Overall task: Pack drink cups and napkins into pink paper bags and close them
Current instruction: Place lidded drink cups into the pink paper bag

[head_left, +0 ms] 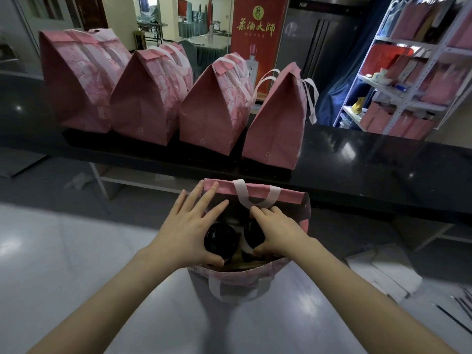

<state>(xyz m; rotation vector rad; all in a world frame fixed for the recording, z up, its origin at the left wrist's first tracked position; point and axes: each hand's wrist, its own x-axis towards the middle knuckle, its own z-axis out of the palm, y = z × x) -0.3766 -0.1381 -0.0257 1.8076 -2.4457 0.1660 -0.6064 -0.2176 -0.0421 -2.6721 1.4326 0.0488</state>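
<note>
An open pink paper bag (258, 194) with white handles stands on the grey table in front of me. Inside it sit two drink cups with black lids (219, 240), side by side. My left hand (189, 231) reaches over the bag's left rim, fingers spread straight against the far wall, thumb beside the left cup. My right hand (278, 232) lies over the right cup (251, 232) with fingers curled; it appears to pinch the white handle strap (245, 245) between thumb and fingers. No napkins are visible.
Several closed pink bags (143, 98) stand in a row on the black counter (370, 162) behind the open bag. White sheets (383, 272) lie on the table at right. A metal shelf (408, 80) with pink boxes stands at far right.
</note>
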